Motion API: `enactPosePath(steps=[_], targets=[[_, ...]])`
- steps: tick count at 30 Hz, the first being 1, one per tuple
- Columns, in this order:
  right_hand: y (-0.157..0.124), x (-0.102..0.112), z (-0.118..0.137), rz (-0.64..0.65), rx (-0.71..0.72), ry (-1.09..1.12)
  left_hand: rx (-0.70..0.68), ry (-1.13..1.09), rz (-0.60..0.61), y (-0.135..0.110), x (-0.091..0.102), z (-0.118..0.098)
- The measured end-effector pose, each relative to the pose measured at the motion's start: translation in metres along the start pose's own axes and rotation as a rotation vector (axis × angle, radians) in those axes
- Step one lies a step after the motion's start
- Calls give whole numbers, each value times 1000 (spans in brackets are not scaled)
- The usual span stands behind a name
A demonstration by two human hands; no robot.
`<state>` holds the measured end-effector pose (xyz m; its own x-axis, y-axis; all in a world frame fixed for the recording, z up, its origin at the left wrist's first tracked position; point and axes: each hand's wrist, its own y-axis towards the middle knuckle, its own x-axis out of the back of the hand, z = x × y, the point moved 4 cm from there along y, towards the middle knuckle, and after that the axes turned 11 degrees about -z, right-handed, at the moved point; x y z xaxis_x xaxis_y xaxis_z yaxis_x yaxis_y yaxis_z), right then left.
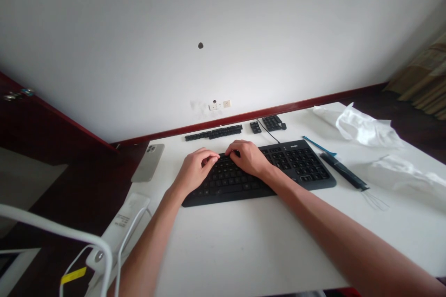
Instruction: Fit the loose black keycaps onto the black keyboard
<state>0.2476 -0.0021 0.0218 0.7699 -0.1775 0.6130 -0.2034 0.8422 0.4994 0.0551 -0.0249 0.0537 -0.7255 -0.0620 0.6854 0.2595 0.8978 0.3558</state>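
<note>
Forearms run in from the near edge of the white table and converge on the black keyboard, the landmark for everything here. It lies across the middle of the table, slightly askew, its cable leading off the far edge.

The left hand rests palm-down over the keyboard's left-centre keys, wrist just off its near edge, fingers curled inward with the tips pressed together on the upper rows; whether they pinch a keycap cannot be told. The right hand lies just beside it, almost touching, knuckles raised, fingers bent down onto the top rows; what lies beneath its fingertips is hidden.

Right of the keyboard, well apart, lies crumpled white plastic wrapping. Left of it, at the table's far-left corner, a phone lies face down. Nearer than that, at the table's left edge, sits a white power adapter with white cables. Just right of the keyboard lies a black brush, and beyond that a thin blue tool. Behind the keyboard, loose keycaps form a long row, with smaller clusters further right.
</note>
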Motion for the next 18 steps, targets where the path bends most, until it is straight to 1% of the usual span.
enactPosePath(steps=[1,5,10,13,14,16,18], targets=[[0,0,0,-2,-1,-1,3,-1,44,-1,1,-3],[0,0,-1,-4,-1,-9,50,-20,325,-10,7,-13],[0,0,0,-1,1,-9,40,-1,514,-16,11,-21],[0,0,0,4,10,-8,17,17,547,-23,13,-33],[0,0,-1,7,12,-8,1,18,523,-27,15,-40],[0,0,-1,9,11,-10,-12,-1,527,-44,19,-53],[-1,-1,-2,3,7,-12,-9,-34,527,-69,22,-64]])
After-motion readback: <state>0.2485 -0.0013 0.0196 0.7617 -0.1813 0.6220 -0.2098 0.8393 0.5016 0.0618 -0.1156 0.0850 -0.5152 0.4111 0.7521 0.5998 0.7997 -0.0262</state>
